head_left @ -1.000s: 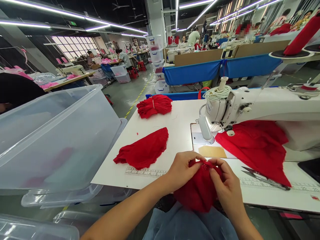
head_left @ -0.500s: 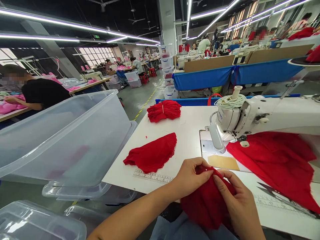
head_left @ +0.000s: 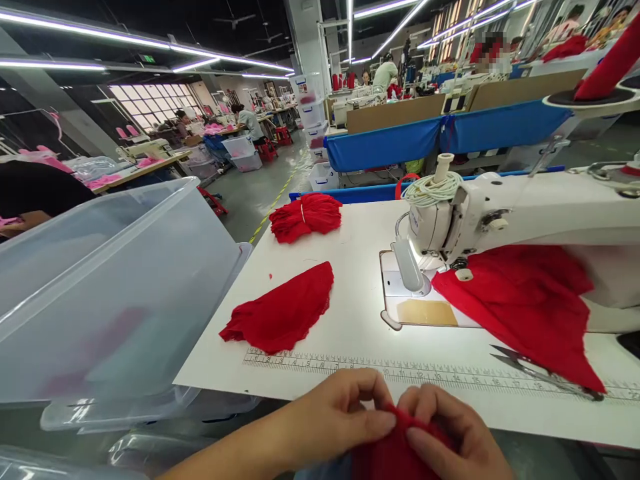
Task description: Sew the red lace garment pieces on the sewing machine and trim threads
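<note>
A piece of red fabric (head_left: 393, 450) hangs from both hands at the table's front edge, its lower part cut off by the frame. My left hand (head_left: 345, 413) pinches its top edge between thumb and fingers. Close beside it, my right hand (head_left: 445, 433) grips the same edge. Another red fabric piece (head_left: 283, 310) lies flat on the white table (head_left: 350, 300). Behind that rests a tied bundle of red fabric (head_left: 306, 217). More red cloth (head_left: 525, 300) spreads beneath the arm of the sewing machine (head_left: 530, 210), partly over a pair of scissors (head_left: 545, 373).
A ruler scale (head_left: 430, 373) runs along the table's front. Large clear plastic bins (head_left: 165, 287) stand at the left, against the table side. Blue cloth (head_left: 385, 147) hangs from the workstation beyond. A person in black (head_left: 40, 193) sits at far left; others work farther back.
My view has turned right and tilted, so the table's things appear farther left. Both hands, still pinching the red fabric, now appear lower in the frame, off the machine bed's front.
</note>
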Demonstrator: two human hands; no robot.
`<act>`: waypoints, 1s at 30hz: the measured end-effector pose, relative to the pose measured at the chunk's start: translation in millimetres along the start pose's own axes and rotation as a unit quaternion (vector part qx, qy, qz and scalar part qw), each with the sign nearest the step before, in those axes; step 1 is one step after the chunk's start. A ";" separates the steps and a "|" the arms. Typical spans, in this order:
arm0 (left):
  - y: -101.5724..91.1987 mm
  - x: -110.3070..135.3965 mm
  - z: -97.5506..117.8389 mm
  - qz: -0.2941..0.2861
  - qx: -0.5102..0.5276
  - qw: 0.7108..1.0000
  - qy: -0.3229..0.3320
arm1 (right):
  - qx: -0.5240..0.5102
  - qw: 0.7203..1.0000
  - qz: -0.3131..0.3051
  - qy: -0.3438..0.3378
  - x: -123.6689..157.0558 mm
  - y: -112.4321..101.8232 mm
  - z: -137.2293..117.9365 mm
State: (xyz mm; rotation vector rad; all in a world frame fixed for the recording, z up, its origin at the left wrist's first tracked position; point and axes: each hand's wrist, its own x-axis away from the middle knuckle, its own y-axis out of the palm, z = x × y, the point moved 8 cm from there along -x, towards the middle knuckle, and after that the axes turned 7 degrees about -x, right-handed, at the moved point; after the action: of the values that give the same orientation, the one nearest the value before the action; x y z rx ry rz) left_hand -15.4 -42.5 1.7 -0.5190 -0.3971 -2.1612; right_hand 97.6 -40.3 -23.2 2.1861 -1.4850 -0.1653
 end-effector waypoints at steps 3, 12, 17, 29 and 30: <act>-8.2 -35.5 12.9 0.014 -0.046 0.999 0.008 | 0.076 0.992 0.089 0.036 -12.5 -23.0 -3.0; -39.9 -119.0 71.9 0.278 -0.486 0.826 0.068 | 0.652 0.734 0.176 -0.074 -82.1 -68.3 -76.9; -44.8 -132.2 82.5 0.317 -0.550 0.772 0.030 | 0.705 0.687 0.137 -0.108 -97.8 -71.7 -82.5; -55.3 -135.3 88.2 0.276 -0.463 0.842 -0.027 | 0.726 0.592 0.170 -0.307 -86.4 -70.7 -86.5; -55.3 -135.6 87.6 0.272 -0.459 0.846 -0.026 | 0.726 0.590 0.168 -0.310 -86.5 -70.5 -87.0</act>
State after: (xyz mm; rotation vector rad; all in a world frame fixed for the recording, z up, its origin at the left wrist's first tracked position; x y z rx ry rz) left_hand 33.8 120.9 4.8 -1.0589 0.7450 -1.6542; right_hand 153.8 86.3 5.9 2.9672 -3.1632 0.8393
